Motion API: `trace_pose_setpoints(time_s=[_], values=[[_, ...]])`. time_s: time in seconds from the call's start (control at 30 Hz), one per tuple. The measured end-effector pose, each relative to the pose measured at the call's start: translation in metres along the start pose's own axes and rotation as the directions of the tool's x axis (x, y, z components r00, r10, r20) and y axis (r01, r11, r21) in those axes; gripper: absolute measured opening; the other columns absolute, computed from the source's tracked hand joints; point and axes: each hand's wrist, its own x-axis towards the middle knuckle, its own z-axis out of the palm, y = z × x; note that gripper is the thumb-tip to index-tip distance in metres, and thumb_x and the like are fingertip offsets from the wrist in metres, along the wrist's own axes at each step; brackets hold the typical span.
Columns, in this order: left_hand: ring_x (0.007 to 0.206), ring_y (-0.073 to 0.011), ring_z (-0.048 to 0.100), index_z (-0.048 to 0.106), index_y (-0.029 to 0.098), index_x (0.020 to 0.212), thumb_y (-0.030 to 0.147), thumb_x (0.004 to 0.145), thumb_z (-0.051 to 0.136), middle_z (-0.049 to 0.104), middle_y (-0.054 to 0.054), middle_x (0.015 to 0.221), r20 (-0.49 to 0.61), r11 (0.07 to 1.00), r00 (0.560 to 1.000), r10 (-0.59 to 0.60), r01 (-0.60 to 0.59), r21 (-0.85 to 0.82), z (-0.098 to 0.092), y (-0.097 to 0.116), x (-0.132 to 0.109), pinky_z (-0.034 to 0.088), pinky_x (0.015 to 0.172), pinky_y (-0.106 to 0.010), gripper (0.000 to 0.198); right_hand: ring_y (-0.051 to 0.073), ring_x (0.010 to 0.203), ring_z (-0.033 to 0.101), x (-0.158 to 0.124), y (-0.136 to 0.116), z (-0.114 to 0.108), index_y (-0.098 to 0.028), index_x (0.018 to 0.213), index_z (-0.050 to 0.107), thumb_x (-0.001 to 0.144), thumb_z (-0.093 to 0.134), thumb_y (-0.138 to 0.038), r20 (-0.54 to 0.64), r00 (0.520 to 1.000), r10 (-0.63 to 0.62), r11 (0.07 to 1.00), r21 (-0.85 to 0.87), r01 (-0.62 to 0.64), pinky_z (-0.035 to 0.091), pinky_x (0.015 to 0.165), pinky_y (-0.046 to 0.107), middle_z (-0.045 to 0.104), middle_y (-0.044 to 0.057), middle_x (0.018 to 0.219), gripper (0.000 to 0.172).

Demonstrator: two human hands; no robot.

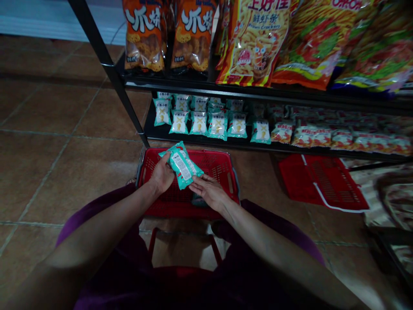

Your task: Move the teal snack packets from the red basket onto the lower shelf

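Note:
A teal snack packet (182, 165) is held between both hands above a red shopping basket (190, 211). My left hand (162, 174) grips its left edge, thumb on top. At its lower right corner, my right hand (208, 189) pinches it with the thumb over the front. The packet's printed side with a white label faces up. Inside the basket, partly hidden below my right hand, lies another dark teal item (198, 200). Rows of small teal-and-white packets (217, 124) stand on the low shelf just beyond the basket.
Orange snack bags (143, 36) and larger prawn cracker bags (258, 47) fill the upper shelf. A black shelf post (121, 92) rises left of the basket. Small red-and-white packets (342, 138) line the low shelf's right side. Another red basket (322, 183) is on the floor at right.

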Motion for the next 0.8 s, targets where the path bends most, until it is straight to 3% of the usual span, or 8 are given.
trace_pose_setpoints(time_s=[0.17, 0.33, 0.5, 0.8], values=[[0.063, -0.0135, 0.057, 0.061, 0.015, 0.074, 0.038, 0.088, 0.046, 0.062, -0.003, 0.066, -0.021, 0.998, 1.000, 0.005, -0.004, 0.060, -0.004, 0.008, 0.003, 0.045, 0.065, -0.026, 0.031, 0.012, 0.068, 0.065, 0.002, -0.002, -0.004, -0.018, 0.064, 0.056, 0.047, 0.084, -0.021, -0.035, 0.999, -0.002, 1.000, 0.025, 0.003, 0.052, 0.078, 0.032, 0.069, -0.002, 0.069, 0.033], [0.071, -0.0151, 0.060, 0.061, 0.014, 0.078, 0.034, 0.088, 0.045, 0.065, -0.005, 0.074, 0.021, 0.993, 1.000, 0.014, -0.017, 0.114, -0.005, 0.013, 0.001, 0.046, 0.073, -0.028, 0.026, 0.012, 0.065, 0.064, 0.002, -0.005, -0.005, -0.018, 0.064, 0.058, 0.050, 0.083, -0.019, -0.057, 0.998, 0.022, 0.999, 0.029, -0.021, 0.053, 0.072, 0.029, 0.068, -0.002, 0.067, 0.029], [0.070, -0.0142, 0.061, 0.060, 0.015, 0.081, 0.029, 0.087, 0.047, 0.066, -0.005, 0.074, -0.005, 0.984, 0.998, 0.068, -0.066, 0.167, -0.006, 0.013, -0.002, 0.045, 0.075, -0.028, 0.019, 0.012, 0.066, 0.065, 0.002, -0.003, -0.006, -0.018, 0.069, 0.061, 0.055, 0.080, -0.019, -0.029, 0.999, 0.031, 0.999, -0.027, -0.032, 0.053, 0.074, 0.031, 0.069, -0.001, 0.069, 0.024], [0.069, -0.0117, 0.061, 0.059, 0.014, 0.075, 0.015, 0.082, 0.050, 0.066, -0.003, 0.072, -0.032, 0.980, 0.991, 0.133, -0.127, 0.153, -0.010, 0.022, 0.003, 0.047, 0.076, -0.026, 0.011, 0.011, 0.067, 0.064, 0.002, 0.006, -0.002, -0.018, 0.080, 0.063, 0.050, 0.082, -0.029, 0.014, 0.998, -0.067, 0.987, -0.143, 0.069, 0.054, 0.068, 0.028, 0.068, -0.002, 0.075, 0.037]])
